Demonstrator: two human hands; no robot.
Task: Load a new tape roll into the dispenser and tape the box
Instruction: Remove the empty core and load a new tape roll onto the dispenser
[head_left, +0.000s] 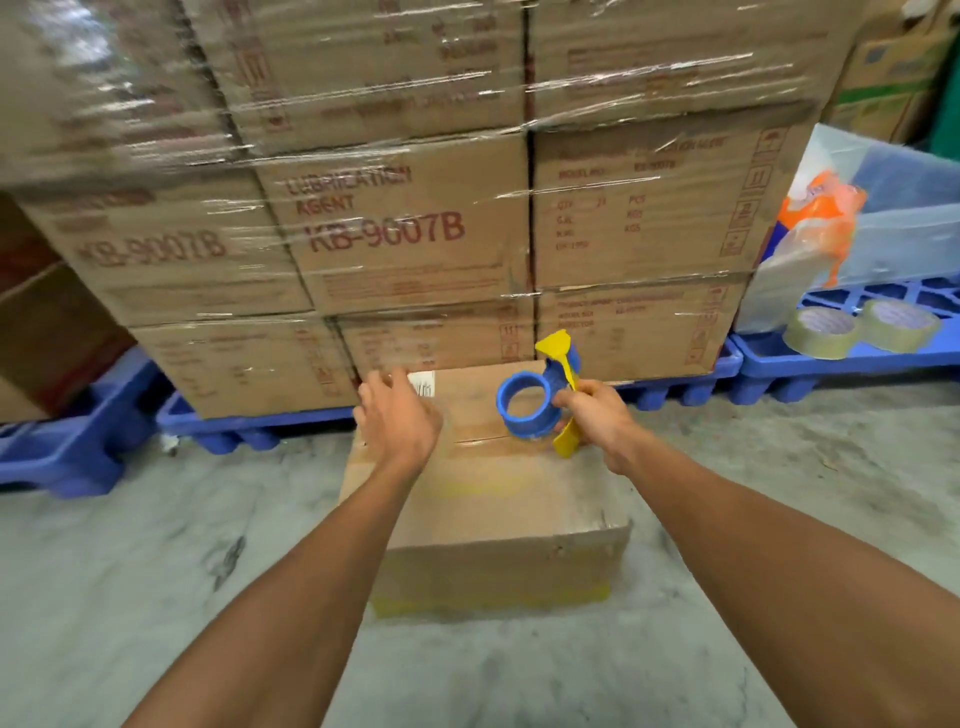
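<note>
A brown cardboard box (488, 499) stands on the floor in front of me, its top flaps closed. My right hand (597, 418) grips a blue and yellow tape dispenser (535, 400) above the box's far right part; its blue hub has no roll on it. My left hand (397, 415) hovers over the box's far left part, fingers apart and holding nothing. Two rolls of clear tape (862, 327) lie on a blue pallet at the right.
A tall stack of shrink-wrapped cartons (395, 218) on blue pallets (249, 431) stands just behind the box. At the right, a clear plastic bin (904, 228) holds orange and white items. Grey concrete floor (156, 571) surrounds the box.
</note>
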